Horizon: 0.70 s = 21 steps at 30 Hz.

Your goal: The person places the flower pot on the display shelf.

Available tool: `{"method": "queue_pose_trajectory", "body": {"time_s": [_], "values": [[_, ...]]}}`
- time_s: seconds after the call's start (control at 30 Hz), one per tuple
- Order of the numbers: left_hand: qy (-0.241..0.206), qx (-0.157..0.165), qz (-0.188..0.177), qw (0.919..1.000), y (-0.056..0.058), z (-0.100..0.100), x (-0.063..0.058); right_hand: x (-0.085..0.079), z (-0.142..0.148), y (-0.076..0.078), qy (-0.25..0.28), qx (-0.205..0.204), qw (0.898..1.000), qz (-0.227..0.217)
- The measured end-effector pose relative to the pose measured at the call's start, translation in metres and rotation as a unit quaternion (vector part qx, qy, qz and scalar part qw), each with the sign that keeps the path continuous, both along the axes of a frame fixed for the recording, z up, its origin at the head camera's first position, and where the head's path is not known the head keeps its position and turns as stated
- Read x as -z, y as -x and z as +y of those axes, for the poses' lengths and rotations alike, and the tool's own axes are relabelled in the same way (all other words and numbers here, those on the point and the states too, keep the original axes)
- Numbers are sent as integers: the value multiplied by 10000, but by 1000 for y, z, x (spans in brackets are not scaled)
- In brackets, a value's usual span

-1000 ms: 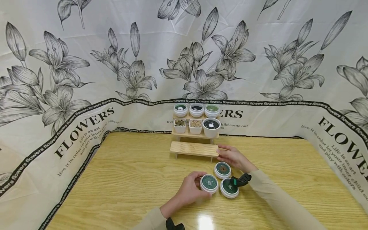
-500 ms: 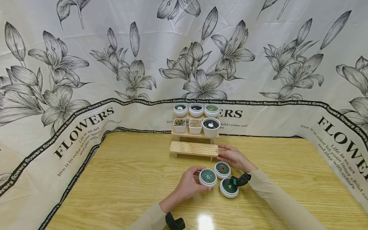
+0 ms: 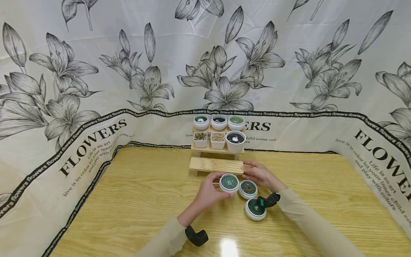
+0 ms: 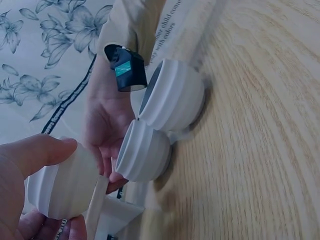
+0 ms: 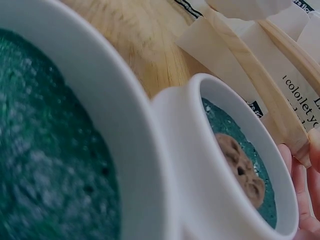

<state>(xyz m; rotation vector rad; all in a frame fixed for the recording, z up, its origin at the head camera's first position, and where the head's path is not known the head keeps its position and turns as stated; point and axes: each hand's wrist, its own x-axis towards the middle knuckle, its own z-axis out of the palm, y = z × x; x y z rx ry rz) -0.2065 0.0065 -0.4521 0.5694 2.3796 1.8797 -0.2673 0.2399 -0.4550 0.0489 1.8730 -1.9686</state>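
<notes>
My left hand (image 3: pixel 205 196) grips a round white ridged pot (image 3: pixel 229 182) with a speckled green filling, thumb on one side and fingers on the other. In the left wrist view this pot (image 4: pixel 75 185) is held off the table, close by the shelf edge. My right hand (image 3: pixel 261 176) pinches the right end of the bare lowest step (image 3: pixel 215 165) of a wooden stand. Below that hand stand two more white pots, one with a brown piece on green filling (image 3: pixel 248 188), the other with dark green filling (image 3: pixel 255 208).
Higher on the stand, the middle step bears two square pots of pebbles (image 3: pixel 209 140) and a bigger dark-filled cup (image 3: pixel 236 142). Several round pots (image 3: pixel 219 122) line the top step. A flower-printed cloth (image 3: pixel 154 85) hangs behind the wooden table (image 3: pixel 144 192).
My left hand has lifted the green-filled pot and carried it forward toward the lowest step. My right hand stays at the step's right end.
</notes>
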Motion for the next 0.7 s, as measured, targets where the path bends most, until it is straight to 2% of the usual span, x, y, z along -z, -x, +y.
{"method": "queue_pose_trajectory", "body": {"time_s": [0.37, 0.6, 0.7], "values": [[42, 92, 32, 9999, 10, 9, -8, -4, -2, -3, -37, -58, 10000, 20], [-214, 54, 32, 9998, 20, 14, -6, -1, -1, -2, 118, -20, 9999, 29], [-333, 61, 80, 9994, 20, 15, -14, 0, -1, -1, 115, -22, 9999, 30]]}}
